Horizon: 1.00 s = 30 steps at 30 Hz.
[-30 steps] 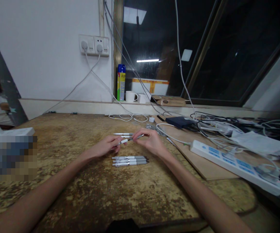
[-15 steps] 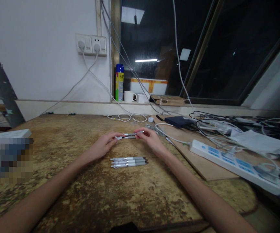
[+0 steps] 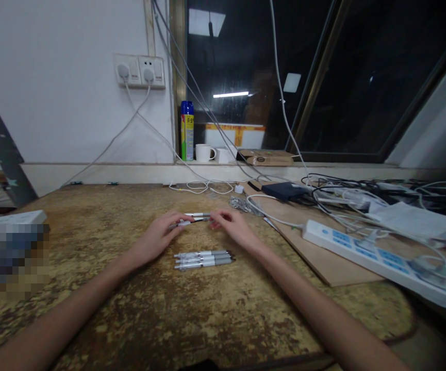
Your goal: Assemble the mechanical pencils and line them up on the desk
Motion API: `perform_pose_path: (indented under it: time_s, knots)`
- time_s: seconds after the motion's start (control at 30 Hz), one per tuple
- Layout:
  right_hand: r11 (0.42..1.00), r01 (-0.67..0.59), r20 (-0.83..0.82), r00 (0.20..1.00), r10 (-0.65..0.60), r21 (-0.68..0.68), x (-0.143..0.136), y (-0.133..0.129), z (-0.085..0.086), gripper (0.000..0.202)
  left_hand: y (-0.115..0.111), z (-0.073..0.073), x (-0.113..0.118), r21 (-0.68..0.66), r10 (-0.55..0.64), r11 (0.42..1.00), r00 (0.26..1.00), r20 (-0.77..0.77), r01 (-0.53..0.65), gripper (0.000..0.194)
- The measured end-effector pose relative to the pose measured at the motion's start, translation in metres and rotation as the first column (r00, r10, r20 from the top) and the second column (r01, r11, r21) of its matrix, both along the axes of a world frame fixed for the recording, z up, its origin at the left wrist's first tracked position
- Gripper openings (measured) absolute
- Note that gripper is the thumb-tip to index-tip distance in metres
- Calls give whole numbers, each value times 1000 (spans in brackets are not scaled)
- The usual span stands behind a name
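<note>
My left hand [image 3: 161, 234] pinches the white barrel of a pen [image 3: 184, 223], held just above the worn wooden table [image 3: 161, 309]. A thin dark length, like a refill, shows between the barrel and my right hand [image 3: 228, 224]. The fingertips of my right hand are closed at the pen's grey front section, mostly hidden behind them. Just beyond lies another white and grey pen [image 3: 195, 215], partly covered by my fingers. Nearer me, several white and grey pens [image 3: 203, 259] with clear ends lie side by side in a row.
A crumpled clear plastic bag [image 3: 244, 205] lies beyond my right hand. To the right are a brown board [image 3: 308, 252], a white power strip [image 3: 381, 260], a dark flat box [image 3: 284, 191] and tangled cables. A mug [image 3: 204, 153] and spray can [image 3: 187, 131] stand on the sill.
My right hand has moved slightly left and down, bringing the grey section closer to the dark length at the barrel. My left hand keeps its pinch. The view has shifted slightly.
</note>
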State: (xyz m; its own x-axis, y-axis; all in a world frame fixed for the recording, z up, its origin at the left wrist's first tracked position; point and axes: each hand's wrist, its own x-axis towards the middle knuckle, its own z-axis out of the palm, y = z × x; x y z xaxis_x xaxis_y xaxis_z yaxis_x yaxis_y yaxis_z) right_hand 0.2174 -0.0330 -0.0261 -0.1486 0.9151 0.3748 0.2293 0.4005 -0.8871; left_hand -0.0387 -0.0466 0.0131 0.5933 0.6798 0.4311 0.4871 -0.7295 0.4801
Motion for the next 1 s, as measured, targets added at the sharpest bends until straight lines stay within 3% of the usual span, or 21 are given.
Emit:
perform_pose_path:
  time_s: [0.17,0.3,0.5,0.7,1.0]
  knots:
    - [995,-101,54,994,100,11,-5,-13,10,33,-6,3,-2,35,-30,999,999,-25,31,27]
    - [992,-125,-3,992,125,-22,-2,-14,15,32,-7,3,-4,31,-9,999,1000,-2,9,32]
    - [992,-25,-184,983,2,-121,11,-4,15,39,6,-4,-13,30,112,993,989,101,-116,38]
    - [976,40,-303,947,-106,-216,16,-7,19,42,6,-8,-12,25,136,990,986,98,-139,37]
    - [976,9,-330,940,-83,-218,14,-10,20,45,0,-8,-9,-12,121,993,985,119,-121,33]
